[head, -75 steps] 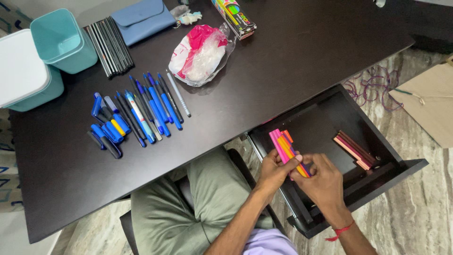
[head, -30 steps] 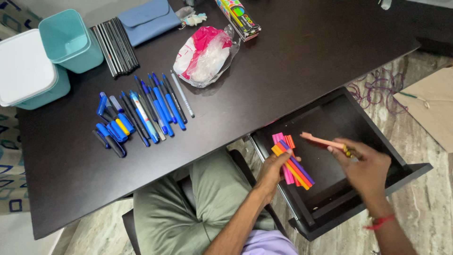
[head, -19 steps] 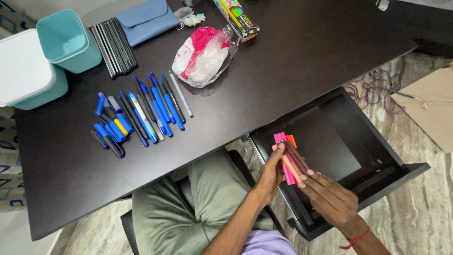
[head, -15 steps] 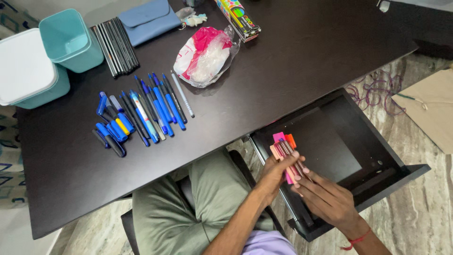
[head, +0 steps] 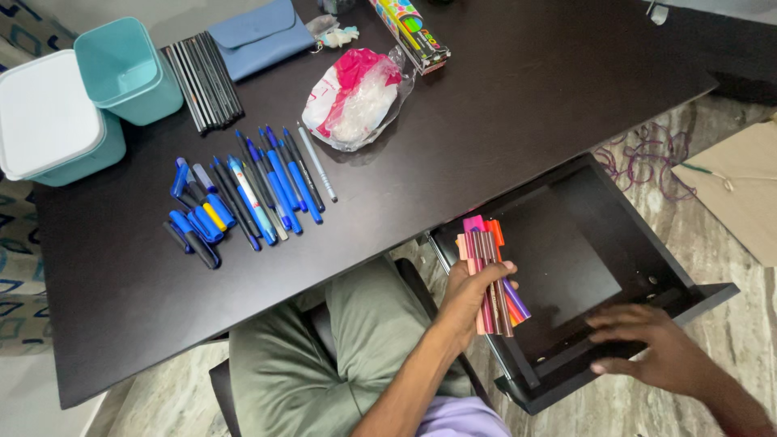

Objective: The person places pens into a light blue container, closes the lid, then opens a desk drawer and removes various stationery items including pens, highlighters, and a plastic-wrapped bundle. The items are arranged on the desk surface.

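Note:
My left hand [head: 469,301] grips a bundle of coloured marker pens [head: 488,267], pink, orange, brown and purple, held over the left side of an open black drawer [head: 566,251]. Resting on the drawer's front edge at the lower right is my right hand [head: 651,346], fingers spread and holding nothing. The drawer's inside looks bare.
On the dark desk [head: 453,129] lie a row of blue pens [head: 271,182], a cluster of blue markers [head: 194,214], black pencils [head: 206,77], a blue pouch [head: 259,32], a pink and white plastic bag [head: 352,93], a colourful box [head: 409,28] and teal containers [head: 121,69].
My right hand picked brown and pink pens from the drawer, added them to the bundle in my left hand, then moved away to the drawer's front edge.

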